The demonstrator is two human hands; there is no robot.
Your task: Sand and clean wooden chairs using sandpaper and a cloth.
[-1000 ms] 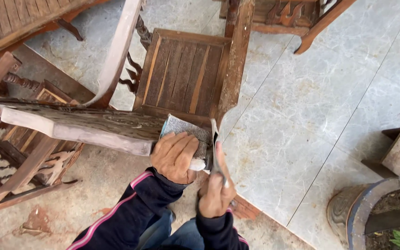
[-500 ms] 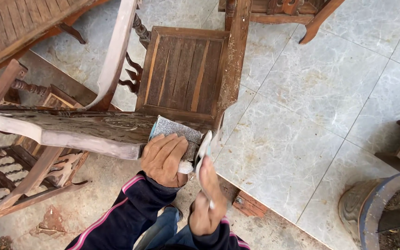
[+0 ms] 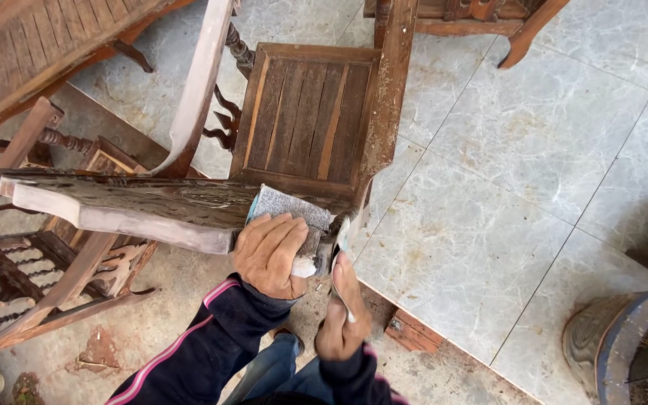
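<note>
The wooden armrest (image 3: 114,206) runs across the left half of the frame to its centre, a weathered rail of an old chair. Working from the left, we note its top face is dark and rough, while the near edge shows pale, bare wood along most of its length; we judge the stripping well begun on that edge and the top face still to be treated. At centre, the left hand (image 3: 270,253) lies flat on a sheet of grey sandpaper (image 3: 290,210) folded over the rail's end, fingers extended and pressing down, not curled round it. Just right of it, the right hand (image 3: 343,319) is closed round a thin pale strip (image 3: 341,259), possibly a scraper blade or a paper offcut; we cannot tell which. Above centre stands the slatted chair seat (image 3: 309,112), dull and worn. The floor on the left is dusty concrete (image 3: 151,330); to the right lie large grey marble-pattern tiles (image 3: 504,187). A stone pot (image 3: 624,337) sits in the lower right corner. More carved furniture frames (image 3: 16,285) crowd the lower left.
</note>
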